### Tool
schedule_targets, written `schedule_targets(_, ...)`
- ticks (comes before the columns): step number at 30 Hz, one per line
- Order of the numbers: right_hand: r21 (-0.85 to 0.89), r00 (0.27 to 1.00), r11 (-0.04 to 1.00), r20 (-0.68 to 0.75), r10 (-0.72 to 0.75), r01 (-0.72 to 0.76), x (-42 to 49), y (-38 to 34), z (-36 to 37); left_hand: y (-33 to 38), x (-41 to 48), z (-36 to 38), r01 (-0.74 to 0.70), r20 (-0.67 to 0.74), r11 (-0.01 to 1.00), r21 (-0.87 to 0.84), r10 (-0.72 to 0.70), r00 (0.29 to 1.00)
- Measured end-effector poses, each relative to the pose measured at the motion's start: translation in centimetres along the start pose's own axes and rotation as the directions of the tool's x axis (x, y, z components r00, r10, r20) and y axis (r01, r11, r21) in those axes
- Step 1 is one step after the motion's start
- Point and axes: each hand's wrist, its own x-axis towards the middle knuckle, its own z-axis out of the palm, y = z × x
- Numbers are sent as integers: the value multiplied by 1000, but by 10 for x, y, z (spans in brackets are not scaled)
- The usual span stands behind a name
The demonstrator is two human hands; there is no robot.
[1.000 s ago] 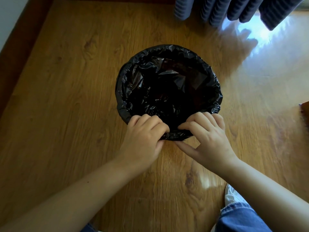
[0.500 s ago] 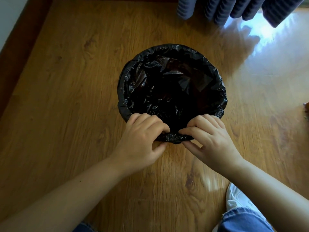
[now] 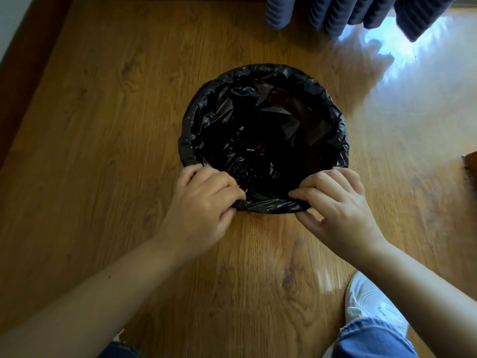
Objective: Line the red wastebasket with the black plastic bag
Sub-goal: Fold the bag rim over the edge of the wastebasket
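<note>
The black plastic bag [image 3: 260, 130] sits inside the round wastebasket on the wooden floor, folded out over the whole rim. It hides the basket's red colour completely. My left hand [image 3: 204, 200] pinches the bag's folded edge at the near left of the rim. At the near right of the rim, my right hand [image 3: 335, 202] grips the same edge between thumb and fingers. A stretch of bunched plastic runs between the two hands.
A grey ribbed curtain [image 3: 335, 14] hangs at the top right, with bright window glare on the floor [image 3: 103, 177] below it. A dark baseboard [image 3: 23, 73] runs along the left. My white shoe [image 3: 366, 303] and jeans leg are at the bottom right.
Both hands have slid apart along the near rim, the left toward the left and the right toward the right, spreading the bag's edge between them.
</note>
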Motion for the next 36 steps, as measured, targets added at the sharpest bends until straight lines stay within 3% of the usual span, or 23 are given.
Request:
schedule_targets(5,13,1000,1000,9,18,-18,1,-6,1,0,0,-5,40,32,999,30,-41,999)
schedule_targets(14,55,998,997,53,46,-49,3,-13,0,14,3,2,-63,64,998,17,62,996)
schedule_targets(19,57,990,998,134,-30,23,1,-25,6,17,5,6,-63,70,998,21,61,996)
schedule_targets(26,-10,999,1000,47,-6,7,4,-20,8,14,3,5,-63,95,998,12,62,994)
schedule_targets(36,-5,995,1000,96,16,-16,1,-12,6,4,-3,3,-36,57,999,27,35,998)
